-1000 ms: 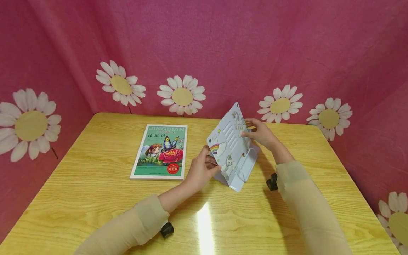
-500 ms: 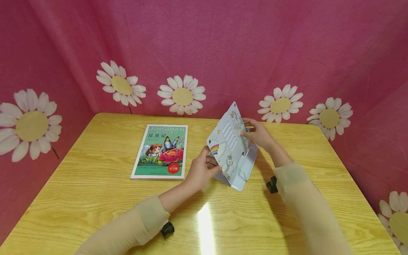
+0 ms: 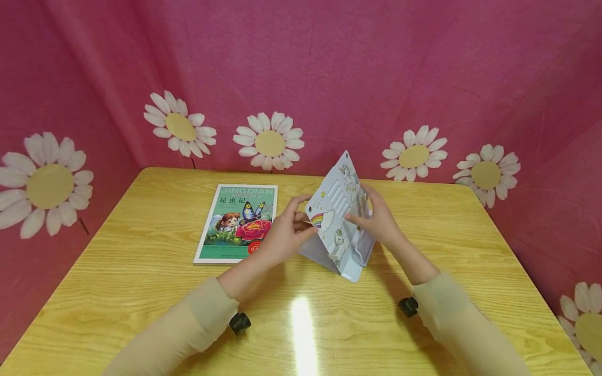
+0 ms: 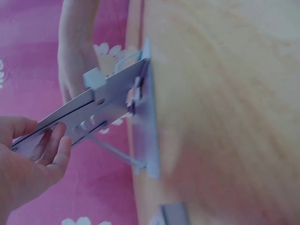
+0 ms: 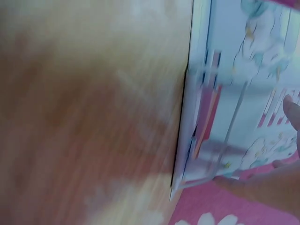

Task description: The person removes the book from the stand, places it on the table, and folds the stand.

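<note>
Stand (image 3: pixel 333 210) held from both sides

The white stand is on the right half of the table (image 3: pixel 108 277), turned at an angle. Its panel leans back above a base (image 3: pixel 315 255) that appears to rest on the wood.

The left hand (image 3: pixel 280 237) grips the panel's upper left corner, thumb in front and the other fingers behind. The right hand (image 3: pixel 380 222) holds the opposite side: its thumb lies on the front near the slots (image 3: pixel 338 198), while its other fingers go round behind the edge, mostly hidden in the head view.

Unicorns (image 3: pixel 338 239) and a rainbow (image 3: pixel 321 220) decorate the panel. A ledge (image 3: pixel 351 270) runs along its foot, and the right wrist view shows a thin wire (image 5: pixel 228 129) crossing in front. From the left wrist, a strut (image 4: pixel 115 151) slopes between panel and base.

The green book (image 3: pixel 235 219) lies flat left of the stand and apart from it, cover up; the left hand overlaps its lower right corner in the head view. Beige sleeves (image 3: pixel 176 331) cover both forearms, with a small black block (image 3: pixel 240 323) below each cuff. Behind the table hangs a pink curtain (image 3: pixel 301 62) printed with white daisies (image 3: pixel 269 143).
</note>
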`<state>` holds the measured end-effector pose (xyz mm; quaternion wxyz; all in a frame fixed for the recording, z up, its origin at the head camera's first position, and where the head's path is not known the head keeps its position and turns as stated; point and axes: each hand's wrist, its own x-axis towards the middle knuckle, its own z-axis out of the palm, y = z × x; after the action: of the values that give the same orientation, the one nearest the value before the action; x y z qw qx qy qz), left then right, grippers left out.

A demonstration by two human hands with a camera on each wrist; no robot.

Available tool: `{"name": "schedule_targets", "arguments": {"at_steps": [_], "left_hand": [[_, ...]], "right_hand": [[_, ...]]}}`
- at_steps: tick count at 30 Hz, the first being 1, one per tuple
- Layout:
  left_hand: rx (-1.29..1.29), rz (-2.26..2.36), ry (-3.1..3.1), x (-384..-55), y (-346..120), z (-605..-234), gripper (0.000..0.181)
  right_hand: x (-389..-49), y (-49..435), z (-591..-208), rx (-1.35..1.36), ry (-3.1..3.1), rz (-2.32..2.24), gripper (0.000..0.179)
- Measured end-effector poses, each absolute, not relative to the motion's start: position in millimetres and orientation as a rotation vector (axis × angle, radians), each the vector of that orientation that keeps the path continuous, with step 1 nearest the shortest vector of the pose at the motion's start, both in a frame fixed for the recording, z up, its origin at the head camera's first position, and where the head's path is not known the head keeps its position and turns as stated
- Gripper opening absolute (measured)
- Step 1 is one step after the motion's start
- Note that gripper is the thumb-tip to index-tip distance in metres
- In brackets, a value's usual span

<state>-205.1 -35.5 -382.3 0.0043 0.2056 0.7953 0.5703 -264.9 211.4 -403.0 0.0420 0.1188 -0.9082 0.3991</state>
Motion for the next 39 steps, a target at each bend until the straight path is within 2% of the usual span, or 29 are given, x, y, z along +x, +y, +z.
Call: {"name": "schedule_targets", "arguments": {"at_steps": [6, 12, 25, 39], "left_hand": [[0.689, 1.773, 2.445, -211.9, -42.1, -368.2, 0.065], [0.739, 1.803, 2.371, -216.5, -44.6, -361.7, 0.06], [0.648, 1.841, 2.368, -213.5, -40.2, -363.2, 0.055], [0.696, 1.838, 2.439, -206.4, -40.3, -363.8, 0.053]], "right_hand": [[-245.3, 201.5, -402.9, 0.361, -2.802, 1.263, 0.095], [-233.8, 192.7, -405.6, 0.321, -2.835, 1.518, 0.099], [-232.5, 187.2, -411.5, 0.306, -2.883, 1.494, 0.102], [-234.7, 187.8, -409.6, 0.331, -2.868, 1.649, 0.101]]}}
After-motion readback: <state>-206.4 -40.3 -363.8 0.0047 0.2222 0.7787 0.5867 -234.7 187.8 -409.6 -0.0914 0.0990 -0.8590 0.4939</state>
